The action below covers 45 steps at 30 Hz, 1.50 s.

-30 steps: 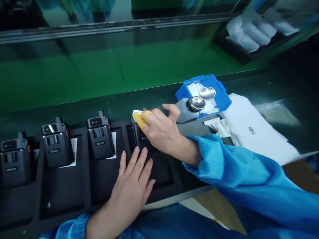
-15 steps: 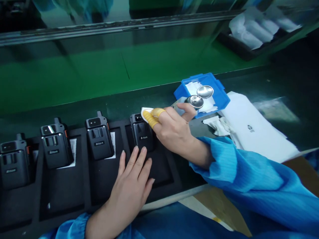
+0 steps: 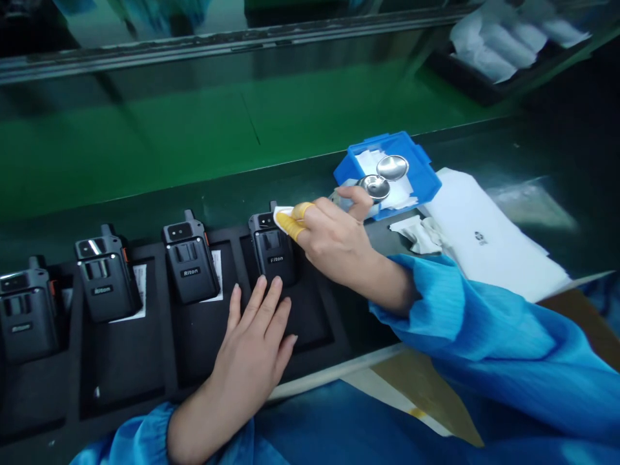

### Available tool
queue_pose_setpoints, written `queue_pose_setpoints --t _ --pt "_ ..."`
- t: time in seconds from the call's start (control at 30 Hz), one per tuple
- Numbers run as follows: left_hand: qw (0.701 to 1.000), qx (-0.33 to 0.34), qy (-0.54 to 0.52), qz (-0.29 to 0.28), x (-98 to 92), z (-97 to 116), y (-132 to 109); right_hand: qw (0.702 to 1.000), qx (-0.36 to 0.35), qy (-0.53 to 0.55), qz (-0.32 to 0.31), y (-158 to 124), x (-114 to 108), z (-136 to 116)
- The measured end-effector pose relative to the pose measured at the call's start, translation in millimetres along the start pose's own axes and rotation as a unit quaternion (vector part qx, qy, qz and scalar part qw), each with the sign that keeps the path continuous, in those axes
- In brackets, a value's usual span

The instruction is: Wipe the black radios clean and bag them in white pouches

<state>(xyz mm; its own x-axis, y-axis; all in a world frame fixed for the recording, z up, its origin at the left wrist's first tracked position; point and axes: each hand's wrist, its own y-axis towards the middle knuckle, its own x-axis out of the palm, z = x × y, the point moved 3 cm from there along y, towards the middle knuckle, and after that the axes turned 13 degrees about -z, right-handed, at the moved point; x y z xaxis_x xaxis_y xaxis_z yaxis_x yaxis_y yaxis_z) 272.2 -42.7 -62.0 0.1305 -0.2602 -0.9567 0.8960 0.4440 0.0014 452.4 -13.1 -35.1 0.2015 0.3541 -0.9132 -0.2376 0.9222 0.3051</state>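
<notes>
Black dividers (image 3: 167, 329) keep three radios (image 3: 191, 272) apart; my left hand (image 3: 252, 342), loosely spread, seems to steady the fourth radio (image 3: 275, 259) by its lower end, in the rightmost compartment (image 3: 310, 323); my right hand (image 3: 335, 242) pinches a white wipe (image 3: 279, 218) at its top.

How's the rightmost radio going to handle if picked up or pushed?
The radio is probably stiff: its casing looks boxy and hard-edged. It's unlikely to roll, lying broad face up in the tray. Its protruding antenna might snag if it's pushed sideways.
</notes>
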Motion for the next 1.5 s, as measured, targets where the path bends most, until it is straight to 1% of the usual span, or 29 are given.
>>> queue_pose_setpoints --t 0.07,0.13,0.17,0.3,0.37,0.47,0.57,0.63,0.77,0.97,1.13,1.23,1.4,1.5 --pt "1.000 -0.002 -0.006 -0.001 0.1 -0.4 -0.3 0.999 0.042 0.008 -0.033 -8.4 -1.5 -1.2" --pt "1.000 0.000 -0.009 0.003 0.0 -0.6 -0.7 0.996 0.066 0.032 -0.046 -17.9 -5.4 -8.8" --pt "1.000 0.003 -0.009 0.008 -0.1 -0.5 -0.9 0.996 0.062 0.046 -0.043 -22.0 -7.7 -15.1" --pt "1.000 0.006 -0.008 0.021 0.3 -0.1 -1.8 0.998 -0.004 0.061 -0.016 -28.8 -12.8 -43.8" --pt "1.000 0.004 -0.009 0.019 0.8 0.1 -1.9 0.997 -0.014 0.069 -0.019 -29.2 -11.6 -49.4" --pt "1.000 0.004 -0.008 0.013 0.7 0.6 -1.6 0.997 -0.005 0.069 -0.021 -32.6 -10.6 -45.5" --pt "1.000 0.004 -0.010 0.008 0.9 0.9 -1.2 0.999 0.020 0.030 -0.020 -36.3 -11.8 -41.1" --pt "1.000 0.001 -0.014 0.008 1.6 0.9 -1.3 0.999 0.024 0.019 -0.017 -35.0 -12.1 -44.1" --pt "1.000 -0.001 -0.024 0.010 3.4 0.5 -1.8 0.999 0.016 0.027 0.017 -28.2 -11.7 -54.7" --pt "1.000 0.007 -0.017 0.009 3.1 -0.1 -1.6 0.999 0.045 0.001 0.010 -35.0 -12.4 -51.5" --pt "1.000 0.012 -0.018 0.021 3.0 -0.5 -2.2 0.998 0.046 0.029 0.026 -30.4 -10.9 -58.9" --pt "1.000 0.014 -0.015 0.019 3.0 -0.3 -2.4 0.997 0.048 0.036 0.041 -27.7 -9.9 -60.9" --pt "1.000 0.018 -0.005 0.013 1.3 0.7 -1.8 0.998 0.059 0.005 0.033 -39.4 -10.4 -55.4" --pt "1.000 0.016 -0.003 0.017 0.6 0.7 -1.7 0.997 0.074 -0.018 0.031 -48.0 -9.0 -42.8"
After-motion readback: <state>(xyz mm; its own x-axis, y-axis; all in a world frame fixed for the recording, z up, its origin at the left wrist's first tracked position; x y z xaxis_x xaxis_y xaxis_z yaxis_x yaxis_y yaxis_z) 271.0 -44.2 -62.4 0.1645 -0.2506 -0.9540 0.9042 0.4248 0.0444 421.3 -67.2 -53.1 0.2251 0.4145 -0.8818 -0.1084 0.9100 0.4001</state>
